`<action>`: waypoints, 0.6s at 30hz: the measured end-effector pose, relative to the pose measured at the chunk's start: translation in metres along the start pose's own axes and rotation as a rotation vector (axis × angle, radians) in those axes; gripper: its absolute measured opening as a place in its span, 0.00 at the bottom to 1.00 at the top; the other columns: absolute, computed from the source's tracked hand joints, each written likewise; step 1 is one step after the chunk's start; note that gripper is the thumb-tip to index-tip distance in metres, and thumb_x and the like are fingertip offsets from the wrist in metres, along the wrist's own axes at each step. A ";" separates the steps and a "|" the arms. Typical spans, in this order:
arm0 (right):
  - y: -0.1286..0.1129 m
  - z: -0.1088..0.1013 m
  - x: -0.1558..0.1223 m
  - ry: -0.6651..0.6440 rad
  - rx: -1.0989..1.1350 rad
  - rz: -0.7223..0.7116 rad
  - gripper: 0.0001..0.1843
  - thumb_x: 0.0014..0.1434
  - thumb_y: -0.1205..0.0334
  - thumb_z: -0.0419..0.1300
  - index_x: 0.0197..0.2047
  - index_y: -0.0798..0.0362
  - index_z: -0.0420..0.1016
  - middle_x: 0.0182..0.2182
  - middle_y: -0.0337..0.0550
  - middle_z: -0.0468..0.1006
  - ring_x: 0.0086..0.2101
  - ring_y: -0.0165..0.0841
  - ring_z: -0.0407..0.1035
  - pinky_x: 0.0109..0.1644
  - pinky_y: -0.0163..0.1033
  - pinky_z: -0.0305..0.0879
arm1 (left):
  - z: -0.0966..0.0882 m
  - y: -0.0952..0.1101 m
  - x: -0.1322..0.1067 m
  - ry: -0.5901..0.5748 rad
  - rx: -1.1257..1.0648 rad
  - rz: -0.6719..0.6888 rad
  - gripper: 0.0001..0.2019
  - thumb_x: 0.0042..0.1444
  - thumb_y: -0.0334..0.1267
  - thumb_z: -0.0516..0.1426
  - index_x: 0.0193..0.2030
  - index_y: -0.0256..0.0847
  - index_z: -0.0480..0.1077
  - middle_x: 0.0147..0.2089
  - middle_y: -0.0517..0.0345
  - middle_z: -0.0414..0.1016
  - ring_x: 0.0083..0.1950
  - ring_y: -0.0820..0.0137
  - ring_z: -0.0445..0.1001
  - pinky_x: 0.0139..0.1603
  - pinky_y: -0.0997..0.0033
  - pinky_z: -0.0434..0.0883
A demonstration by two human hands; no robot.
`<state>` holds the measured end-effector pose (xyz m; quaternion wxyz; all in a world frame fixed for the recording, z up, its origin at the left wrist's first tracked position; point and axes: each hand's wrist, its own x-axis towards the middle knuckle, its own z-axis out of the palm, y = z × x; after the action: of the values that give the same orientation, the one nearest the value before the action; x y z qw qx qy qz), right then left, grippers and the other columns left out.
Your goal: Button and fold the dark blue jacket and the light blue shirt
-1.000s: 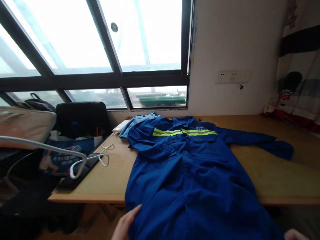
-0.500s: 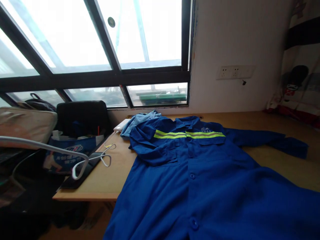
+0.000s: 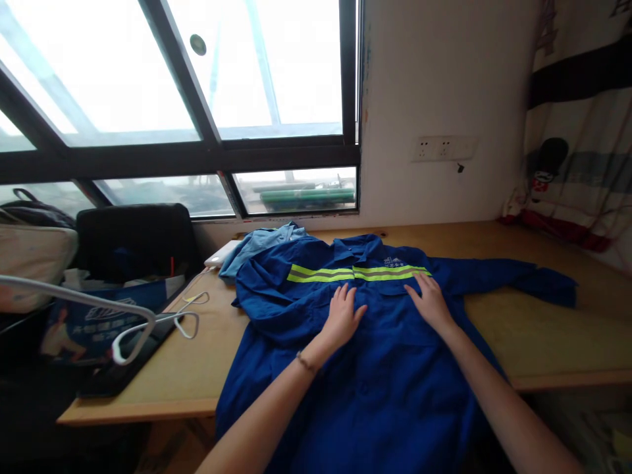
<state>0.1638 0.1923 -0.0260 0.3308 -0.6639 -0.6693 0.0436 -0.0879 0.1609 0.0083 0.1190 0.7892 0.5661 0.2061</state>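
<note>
A dark blue work jacket [image 3: 375, 368] with a yellow reflective chest stripe lies spread front-up on a wooden table [image 3: 543, 329], its hem hanging over the near edge. My left hand [image 3: 342, 317] rests flat on the jacket's chest just below the stripe, fingers stretched out. My right hand [image 3: 430, 301] lies flat on the chest to the right, fingers spread near the stripe. The jacket's right sleeve reaches out across the table; its left sleeve is folded over the body.
A light blue garment [image 3: 257, 242] lies behind the jacket's shoulder by the window. A white hanger [image 3: 148, 322] juts over the table's left edge above a dark tablet. Bags and a black case stand at the left. A striped cloth hangs at the right wall.
Both hands, out of view half a second ago, have come forward and now press flat on the jacket's chest. The camera has shifted slightly right and nearer.
</note>
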 end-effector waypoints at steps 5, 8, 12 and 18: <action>0.035 0.044 0.068 -0.142 -0.310 0.376 0.31 0.56 0.39 0.39 0.58 0.43 0.57 0.61 0.43 0.49 0.57 0.62 0.35 0.52 0.69 0.30 | 0.046 -0.034 0.085 -0.016 0.255 -0.224 0.31 0.55 0.57 0.38 0.61 0.41 0.52 0.65 0.44 0.45 0.64 0.44 0.39 0.56 0.39 0.44; 0.082 0.031 0.094 -0.174 -0.367 0.453 0.31 0.56 0.39 0.36 0.59 0.41 0.54 0.61 0.42 0.47 0.57 0.62 0.34 0.51 0.70 0.28 | 0.032 -0.073 0.095 -0.005 0.356 -0.285 0.33 0.53 0.60 0.37 0.61 0.44 0.53 0.65 0.46 0.46 0.63 0.42 0.40 0.55 0.35 0.40; 0.128 0.012 0.117 -0.204 -0.379 0.459 0.31 0.56 0.39 0.36 0.60 0.40 0.53 0.61 0.42 0.47 0.57 0.60 0.37 0.51 0.69 0.33 | 0.004 -0.128 0.081 0.028 0.430 -0.438 0.31 0.54 0.58 0.37 0.60 0.47 0.55 0.64 0.50 0.49 0.62 0.42 0.44 0.53 0.32 0.40; 0.168 0.010 0.136 -0.194 -0.342 0.420 0.29 0.55 0.40 0.42 0.58 0.39 0.57 0.60 0.42 0.50 0.56 0.59 0.40 0.51 0.68 0.34 | -0.035 -0.199 0.033 0.015 0.511 -0.481 0.28 0.56 0.55 0.39 0.61 0.48 0.53 0.64 0.54 0.49 0.63 0.50 0.44 0.55 0.38 0.46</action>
<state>0.3170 0.3406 -0.0653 0.1320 -0.8269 -0.5432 0.0612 -0.2630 0.2558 -0.0380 -0.0415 0.6358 0.7701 0.0298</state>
